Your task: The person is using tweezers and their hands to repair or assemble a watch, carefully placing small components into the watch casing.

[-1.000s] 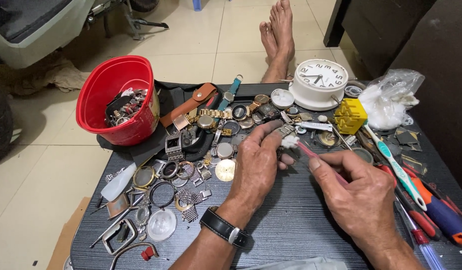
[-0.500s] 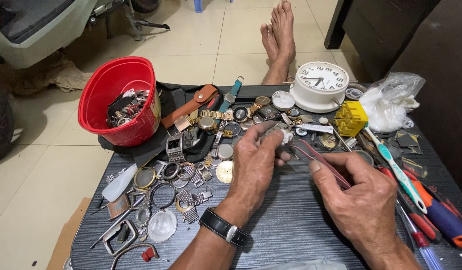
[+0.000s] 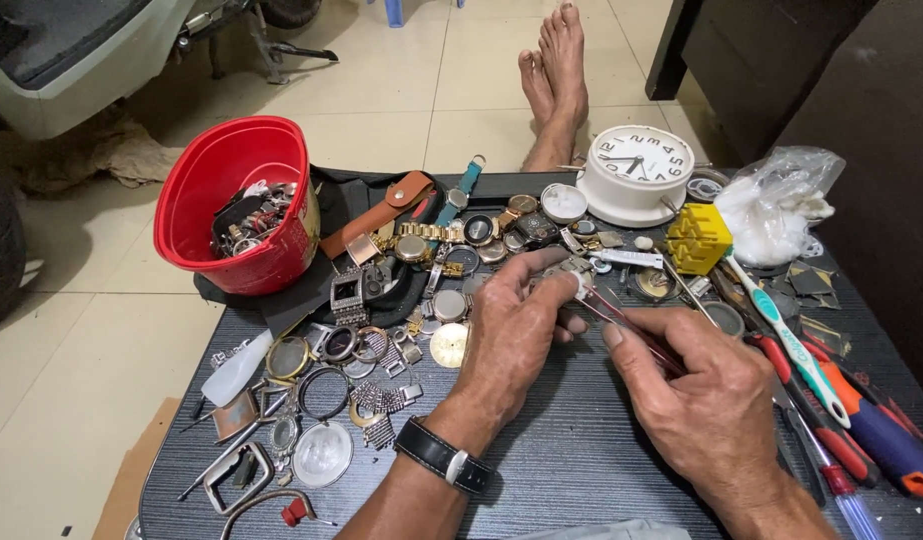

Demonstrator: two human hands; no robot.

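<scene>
My left hand (image 3: 511,335) pinches a small silver watch part (image 3: 573,272) between thumb and fingers above the dark table (image 3: 581,450). A black wristwatch (image 3: 446,458) sits on that wrist. My right hand (image 3: 706,395) grips thin red-tinted tweezers (image 3: 631,325), whose tip touches the watch part. Both hands hover near the table's middle, just in front of a heap of watch cases, dials and straps (image 3: 451,245).
A red bucket (image 3: 236,205) of watch parts stands at the back left. A white alarm clock (image 3: 636,172), yellow block (image 3: 697,238) and plastic bag (image 3: 776,205) are at the back right. Screwdrivers (image 3: 861,440) and a toothbrush (image 3: 791,340) lie right. Bare feet (image 3: 556,75) rest beyond.
Both hands shifted slightly toward the back of the table with the watch part and tweezers; the tweezer tip stays on the part.
</scene>
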